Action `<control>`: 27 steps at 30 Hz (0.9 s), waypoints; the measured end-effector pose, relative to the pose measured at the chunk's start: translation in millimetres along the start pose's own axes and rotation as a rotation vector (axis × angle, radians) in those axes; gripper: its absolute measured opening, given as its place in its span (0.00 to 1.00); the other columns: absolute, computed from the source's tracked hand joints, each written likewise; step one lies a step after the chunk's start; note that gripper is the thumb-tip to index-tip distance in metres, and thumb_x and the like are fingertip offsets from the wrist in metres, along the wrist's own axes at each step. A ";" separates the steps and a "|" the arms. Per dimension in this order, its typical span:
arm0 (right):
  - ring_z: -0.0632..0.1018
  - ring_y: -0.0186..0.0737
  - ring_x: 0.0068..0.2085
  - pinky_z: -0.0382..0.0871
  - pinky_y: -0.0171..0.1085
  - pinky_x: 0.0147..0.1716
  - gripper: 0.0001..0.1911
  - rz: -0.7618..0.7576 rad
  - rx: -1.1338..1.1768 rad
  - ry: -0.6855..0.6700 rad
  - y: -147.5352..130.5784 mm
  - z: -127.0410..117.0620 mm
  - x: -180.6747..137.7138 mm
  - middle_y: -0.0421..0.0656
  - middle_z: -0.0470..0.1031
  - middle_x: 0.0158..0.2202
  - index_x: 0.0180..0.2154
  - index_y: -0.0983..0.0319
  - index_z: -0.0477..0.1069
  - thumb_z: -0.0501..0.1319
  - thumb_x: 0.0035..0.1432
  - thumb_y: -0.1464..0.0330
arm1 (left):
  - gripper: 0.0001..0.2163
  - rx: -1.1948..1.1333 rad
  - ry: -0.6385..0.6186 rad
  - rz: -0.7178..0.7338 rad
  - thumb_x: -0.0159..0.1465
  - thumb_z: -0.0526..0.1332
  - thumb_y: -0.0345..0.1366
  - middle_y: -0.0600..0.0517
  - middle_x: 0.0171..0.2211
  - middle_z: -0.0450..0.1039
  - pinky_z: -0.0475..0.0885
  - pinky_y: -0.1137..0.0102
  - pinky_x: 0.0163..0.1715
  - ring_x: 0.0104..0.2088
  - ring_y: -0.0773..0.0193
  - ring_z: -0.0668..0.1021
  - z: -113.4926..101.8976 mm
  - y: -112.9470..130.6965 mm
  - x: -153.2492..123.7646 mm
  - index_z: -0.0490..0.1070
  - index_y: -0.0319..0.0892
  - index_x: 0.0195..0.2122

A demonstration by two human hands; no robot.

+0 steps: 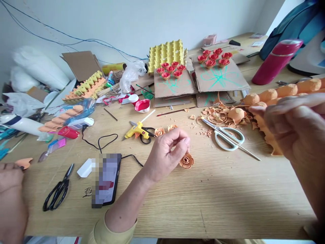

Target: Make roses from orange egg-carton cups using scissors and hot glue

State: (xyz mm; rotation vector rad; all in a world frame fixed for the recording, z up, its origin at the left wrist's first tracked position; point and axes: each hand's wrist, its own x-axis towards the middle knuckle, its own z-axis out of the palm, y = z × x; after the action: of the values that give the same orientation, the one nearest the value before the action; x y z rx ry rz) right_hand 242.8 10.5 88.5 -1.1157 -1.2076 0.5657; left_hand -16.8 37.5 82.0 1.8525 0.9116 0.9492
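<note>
Over the table (228, 200), left hand (167, 153) beside orange flower (187, 161) and right hand (296, 120) near egg tray (286, 90) both show curled fingers; cannot tell whether either grasps anything.

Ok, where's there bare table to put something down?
Widest: table between the nearest orange rose, light-handled scissors and front edge, specks aside. Smaller: beyond the leftmost scissors, left of the black cable. Crowded: the back, around the red flowers, and the orange scraps.
</note>
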 end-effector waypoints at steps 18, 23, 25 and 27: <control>0.79 0.44 0.35 0.69 0.42 0.38 0.09 -0.205 -0.515 -0.551 77.3 27.8 38.5 0.46 0.80 0.37 0.33 0.59 0.79 0.60 0.64 0.68 | 0.05 0.506 -0.036 0.167 0.62 0.64 0.25 0.51 0.34 0.77 0.70 0.68 0.37 0.35 0.63 0.77 35.2 -53.3 81.4 0.75 0.41 0.31; 0.75 0.41 0.33 0.68 0.40 0.35 0.09 -0.097 -0.376 -0.486 74.7 31.6 25.0 0.42 0.77 0.29 0.31 0.59 0.75 0.61 0.64 0.66 | 0.11 0.409 0.037 -0.014 0.60 0.69 0.34 0.56 0.25 0.71 0.63 0.70 0.30 0.27 0.67 0.71 38.7 -51.1 74.1 0.69 0.41 0.25; 0.76 0.42 0.35 0.69 0.40 0.37 0.08 -0.045 -0.241 -0.479 74.3 34.7 20.9 0.44 0.78 0.33 0.35 0.60 0.76 0.61 0.65 0.64 | 0.11 0.324 0.038 -0.102 0.61 0.69 0.36 0.59 0.23 0.68 0.61 0.71 0.27 0.25 0.69 0.67 39.6 -50.0 72.9 0.68 0.41 0.26; 0.77 0.43 0.37 0.70 0.41 0.38 0.11 -0.003 -0.124 -0.505 73.7 37.7 17.7 0.45 0.79 0.36 0.38 0.60 0.76 0.61 0.65 0.60 | 0.11 0.239 0.028 -0.155 0.61 0.68 0.37 0.59 0.23 0.66 0.60 0.72 0.26 0.24 0.70 0.66 40.7 -49.2 70.9 0.67 0.42 0.27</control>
State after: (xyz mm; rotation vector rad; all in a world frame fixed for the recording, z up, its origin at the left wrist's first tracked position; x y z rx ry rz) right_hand 228.0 68.5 28.6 -1.1083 -1.6970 0.8090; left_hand 39.5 102.9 41.2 1.9366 1.2118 0.8003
